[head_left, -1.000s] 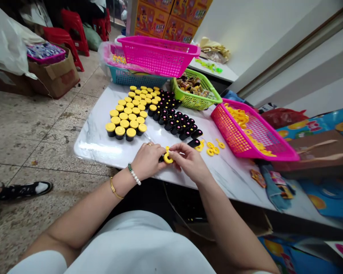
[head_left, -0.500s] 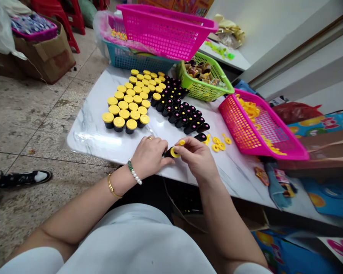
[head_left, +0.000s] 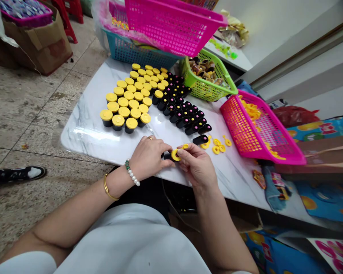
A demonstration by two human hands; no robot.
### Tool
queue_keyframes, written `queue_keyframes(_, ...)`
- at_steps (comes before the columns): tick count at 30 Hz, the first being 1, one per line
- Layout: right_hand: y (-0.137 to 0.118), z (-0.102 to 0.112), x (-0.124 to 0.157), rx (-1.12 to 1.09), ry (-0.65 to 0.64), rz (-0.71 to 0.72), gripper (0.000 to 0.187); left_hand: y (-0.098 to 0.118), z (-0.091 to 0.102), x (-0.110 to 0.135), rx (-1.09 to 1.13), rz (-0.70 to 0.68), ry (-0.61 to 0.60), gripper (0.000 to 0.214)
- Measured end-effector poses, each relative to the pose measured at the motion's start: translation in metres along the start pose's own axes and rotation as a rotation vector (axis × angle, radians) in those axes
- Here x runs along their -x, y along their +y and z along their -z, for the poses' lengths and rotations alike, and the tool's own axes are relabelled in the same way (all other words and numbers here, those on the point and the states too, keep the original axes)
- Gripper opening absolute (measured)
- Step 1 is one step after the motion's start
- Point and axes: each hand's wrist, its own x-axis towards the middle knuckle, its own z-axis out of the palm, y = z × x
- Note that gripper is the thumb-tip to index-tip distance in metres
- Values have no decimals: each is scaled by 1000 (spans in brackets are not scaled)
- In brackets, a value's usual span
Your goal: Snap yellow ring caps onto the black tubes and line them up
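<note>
Near the table's front edge, my left hand [head_left: 152, 156] is closed round a small black cup [head_left: 167, 156] lying on its side. At the cup's mouth, my right hand [head_left: 198, 164] pinches a yellow ring-shaped lid with a tab [head_left: 175, 155]; whether it is fully seated I cannot tell. Beyond my left hand stand rows of black cups with yellow lids [head_left: 124, 112]. Black cups without lids [head_left: 183, 121], pink or yellow bits showing in them, lie tilted in rows beyond my right hand. Several loose yellow rings [head_left: 221, 148] lie to its right.
A pink basket [head_left: 234, 125] of yellow rings stands at the right. Behind the cups are a green basket [head_left: 208, 89] with brown-and-black pieces and a blue basket [head_left: 137, 53] with a pink one [head_left: 171, 28] on top. A cardboard box [head_left: 42, 42] sits on the floor.
The yellow ring now faces me more openly at the cup's mouth, and my right fingers have shifted to its right side. The whole view has moved slightly.
</note>
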Motion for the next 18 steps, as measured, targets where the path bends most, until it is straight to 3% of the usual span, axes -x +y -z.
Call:
queue_keyframes(6, -8, 0, 7, -5, 28, -65, 38, 0, 0, 1, 3, -9, -7, 25)
queue_keyframes(18, 6, -11, 5, -12, 80, 5, 41, 1, -1, 1, -1, -23, 0, 27)
